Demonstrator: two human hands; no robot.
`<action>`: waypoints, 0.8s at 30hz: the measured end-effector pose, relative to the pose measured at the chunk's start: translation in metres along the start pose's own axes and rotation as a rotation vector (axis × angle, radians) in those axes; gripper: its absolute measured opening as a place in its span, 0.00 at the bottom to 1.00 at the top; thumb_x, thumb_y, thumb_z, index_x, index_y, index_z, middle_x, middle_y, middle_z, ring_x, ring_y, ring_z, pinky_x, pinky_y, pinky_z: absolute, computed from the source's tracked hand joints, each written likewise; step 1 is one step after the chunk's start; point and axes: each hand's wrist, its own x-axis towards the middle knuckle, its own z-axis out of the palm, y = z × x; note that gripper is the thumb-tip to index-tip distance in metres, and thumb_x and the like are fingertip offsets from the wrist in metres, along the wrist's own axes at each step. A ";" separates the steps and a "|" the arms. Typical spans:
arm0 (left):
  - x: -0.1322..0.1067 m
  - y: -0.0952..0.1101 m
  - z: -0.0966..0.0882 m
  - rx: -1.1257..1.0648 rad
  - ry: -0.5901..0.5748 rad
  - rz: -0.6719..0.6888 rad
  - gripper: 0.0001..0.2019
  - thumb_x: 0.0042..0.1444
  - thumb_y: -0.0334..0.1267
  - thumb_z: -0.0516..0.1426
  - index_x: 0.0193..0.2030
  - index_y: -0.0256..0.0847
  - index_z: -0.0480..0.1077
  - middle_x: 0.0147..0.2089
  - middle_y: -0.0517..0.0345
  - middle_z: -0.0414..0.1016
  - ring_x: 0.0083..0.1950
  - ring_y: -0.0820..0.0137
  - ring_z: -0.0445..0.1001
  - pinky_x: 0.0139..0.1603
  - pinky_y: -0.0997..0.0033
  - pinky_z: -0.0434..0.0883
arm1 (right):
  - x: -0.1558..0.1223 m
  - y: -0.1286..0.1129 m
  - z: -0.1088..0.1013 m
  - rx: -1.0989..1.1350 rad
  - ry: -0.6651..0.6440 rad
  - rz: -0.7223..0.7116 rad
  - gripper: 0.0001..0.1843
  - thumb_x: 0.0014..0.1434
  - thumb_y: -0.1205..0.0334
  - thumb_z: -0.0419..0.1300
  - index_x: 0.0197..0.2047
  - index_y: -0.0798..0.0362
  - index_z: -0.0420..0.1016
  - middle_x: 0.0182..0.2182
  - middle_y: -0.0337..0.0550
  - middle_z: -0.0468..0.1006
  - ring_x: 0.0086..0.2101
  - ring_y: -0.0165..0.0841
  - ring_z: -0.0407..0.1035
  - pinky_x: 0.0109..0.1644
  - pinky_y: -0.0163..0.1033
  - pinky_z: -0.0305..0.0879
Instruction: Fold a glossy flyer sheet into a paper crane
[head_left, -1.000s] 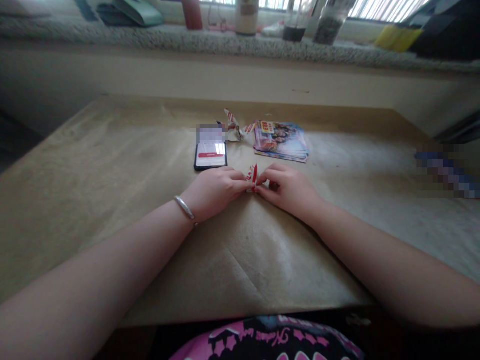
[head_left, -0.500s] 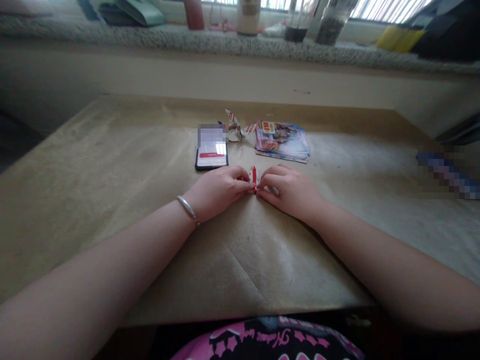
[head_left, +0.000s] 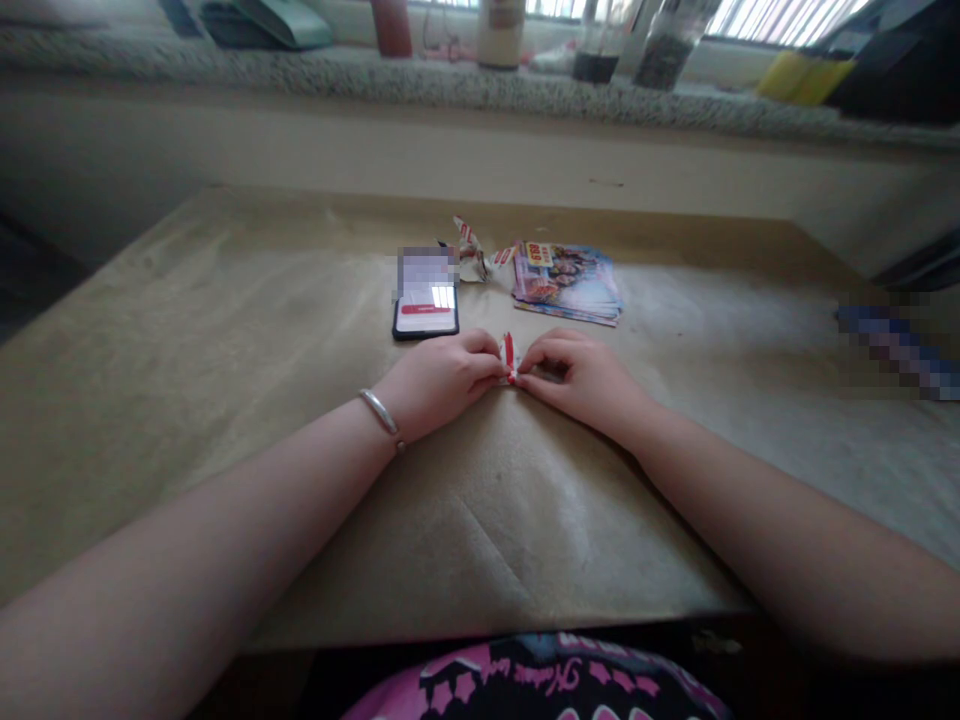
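Note:
A small folded piece of red and white paper (head_left: pixel 508 354) stands between my two hands on the brown table (head_left: pixel 225 330). My left hand (head_left: pixel 439 380), with a silver bracelet on the wrist, pinches the paper from the left. From the right, my right hand (head_left: pixel 581 378) pinches the same piece, fingertips meeting those of the left. Most of the paper is hidden by my fingers.
A phone (head_left: pixel 425 305) with a lit screen lies just beyond my left hand. A stack of colourful printed sheets (head_left: pixel 568 282) and a folded paper shape (head_left: pixel 472 252) lie behind. Jars and containers (head_left: pixel 501 30) stand on the stone ledge at the back.
My hands have stayed at the paper with small finger shifts. The folded piece now stands more upright and narrower between my fingertips.

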 end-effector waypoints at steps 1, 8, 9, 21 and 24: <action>0.000 0.000 0.000 -0.009 0.008 0.004 0.09 0.63 0.35 0.55 0.40 0.39 0.78 0.47 0.52 0.77 0.42 0.70 0.76 0.44 0.72 0.73 | 0.000 0.001 0.000 0.007 -0.002 -0.007 0.04 0.56 0.60 0.64 0.32 0.51 0.78 0.34 0.43 0.77 0.37 0.34 0.71 0.43 0.40 0.66; 0.001 -0.001 0.001 0.002 0.010 0.040 0.10 0.63 0.33 0.54 0.42 0.39 0.78 0.48 0.54 0.79 0.45 0.69 0.77 0.47 0.70 0.73 | 0.002 0.004 0.000 0.013 -0.031 -0.041 0.05 0.57 0.60 0.63 0.31 0.51 0.78 0.33 0.44 0.77 0.37 0.34 0.71 0.45 0.41 0.67; 0.001 0.000 0.001 0.005 0.008 0.041 0.10 0.63 0.33 0.54 0.43 0.39 0.78 0.48 0.54 0.79 0.45 0.69 0.77 0.48 0.70 0.73 | 0.002 0.004 0.000 0.003 -0.029 -0.052 0.05 0.57 0.60 0.63 0.31 0.51 0.78 0.33 0.44 0.77 0.37 0.34 0.71 0.45 0.41 0.67; 0.001 0.009 -0.016 0.141 -0.154 0.080 0.11 0.62 0.33 0.54 0.48 0.38 0.75 0.48 0.50 0.79 0.43 0.66 0.78 0.44 0.68 0.74 | -0.002 0.000 -0.003 -0.198 -0.028 -0.172 0.08 0.61 0.59 0.60 0.32 0.52 0.78 0.41 0.47 0.79 0.43 0.38 0.70 0.48 0.43 0.66; -0.001 0.008 -0.020 0.142 -0.192 0.113 0.15 0.59 0.30 0.55 0.52 0.41 0.74 0.51 0.53 0.78 0.45 0.67 0.78 0.46 0.69 0.74 | -0.002 -0.005 -0.007 -0.301 -0.065 -0.224 0.10 0.63 0.59 0.58 0.34 0.52 0.78 0.36 0.46 0.80 0.41 0.38 0.69 0.45 0.42 0.64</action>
